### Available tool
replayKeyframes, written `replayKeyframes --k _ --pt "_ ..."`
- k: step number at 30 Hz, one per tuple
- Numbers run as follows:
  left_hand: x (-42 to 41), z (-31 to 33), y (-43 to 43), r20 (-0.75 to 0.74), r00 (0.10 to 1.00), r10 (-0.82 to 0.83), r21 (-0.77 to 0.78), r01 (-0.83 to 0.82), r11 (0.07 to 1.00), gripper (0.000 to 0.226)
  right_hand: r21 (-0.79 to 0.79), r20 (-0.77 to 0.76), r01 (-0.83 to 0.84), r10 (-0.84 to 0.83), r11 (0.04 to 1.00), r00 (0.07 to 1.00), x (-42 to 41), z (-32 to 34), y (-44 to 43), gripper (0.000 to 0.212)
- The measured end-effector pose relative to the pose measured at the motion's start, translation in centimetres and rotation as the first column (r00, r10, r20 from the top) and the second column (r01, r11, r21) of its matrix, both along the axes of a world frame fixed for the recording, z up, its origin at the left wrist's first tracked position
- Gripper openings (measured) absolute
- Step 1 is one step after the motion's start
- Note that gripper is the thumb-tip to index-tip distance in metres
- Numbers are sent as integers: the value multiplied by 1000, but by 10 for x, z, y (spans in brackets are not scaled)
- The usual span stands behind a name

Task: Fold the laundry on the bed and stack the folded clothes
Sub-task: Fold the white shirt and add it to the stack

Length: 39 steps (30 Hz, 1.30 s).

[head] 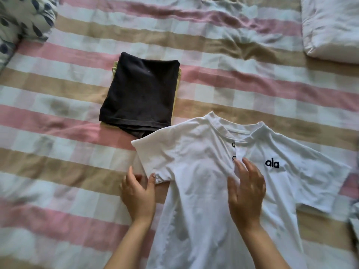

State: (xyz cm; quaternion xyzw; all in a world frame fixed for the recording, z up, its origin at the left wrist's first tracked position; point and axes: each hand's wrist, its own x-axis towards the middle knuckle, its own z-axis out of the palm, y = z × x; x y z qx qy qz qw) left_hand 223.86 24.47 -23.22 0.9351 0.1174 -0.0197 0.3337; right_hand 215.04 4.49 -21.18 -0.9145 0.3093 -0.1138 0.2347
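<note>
white henley tee (194, 152) lies face up and spread on the striped bedsheet (58, 171), collar pointing away from the person. its near-left sleeve (153, 152) just overlaps the corner of the folded stack: black garment (139, 94) on top w/ a pale yellow piece (115, 67) under it.

left hand (138, 193) has the sleeve hem in a loose pinch, thumb on top and fingers at the outer edge. right hand (245, 193) lies flat w/ fingers spread, pressing the chest just below the buttons (233, 145) and gripping nothing.

risks:
- sleeve touches the stack, so folding it inward could drag the black piece's loose bottom layer askew.
- the pinch is light, so the hem could slip and leave a crooked fold line.
- placket is open and rumpled; if it isn't smoothed it'll probably crease into the fold.
- body cloth is wrinkled, and pressing in only one spot may let the rest bunch up.

hard to see:
- tee's lower hem runs out of frame.
- can't tell if the left fingers are under the sleeve or beside it.
- how many yellow layers there are is unclear.
- some fabric at the right edge (354, 220) is cut off and can't be identified.
- logo (272, 163) is blurry.
</note>
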Motion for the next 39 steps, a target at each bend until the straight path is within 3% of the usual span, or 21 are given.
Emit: replayKeyframes --k 3,6,11,15,22,27,31,35,39 --pt "-1 4 5 -74 997 12 -124 -21 992 50 9 -46 164 -164 986 985 -73 3 7 51" --pt "12 8 13 -67 997 30 -164 -40 986 38 -74 -93 216 -222 974 971 -134 2 7 48" --pt "-44 19 30 28 987 -159 -185 162 969 29 -46 -141 263 -266 964 953 -215 4 13 59" --pt "-130 14 57 69 937 -344 -130 350 928 23 76 -180 266 -249 961 952 -258 -2 18 47" --pt "-186 -5 93 47 796 -604 20 603 797 61 125 -100 359 -348 925 932 -275 -15 22 46" --pt "-185 -7 93 132 778 -614 23 617 786 31 297 -29 553 -572 778 820 -272 -19 23 33" --pt "-184 3 95 145 790 -596 24 600 800 16 390 9 609 -664 691 748 -276 -18 17 18" --pt "-185 13 99 69 778 -625 -11 627 779 37 405 -16 594 -644 695 765 -289 -11 15 16" --pt "-184 13 97 58 791 -609 38 608 793 28 448 -92 559 -586 698 805 -293 -13 19 20"
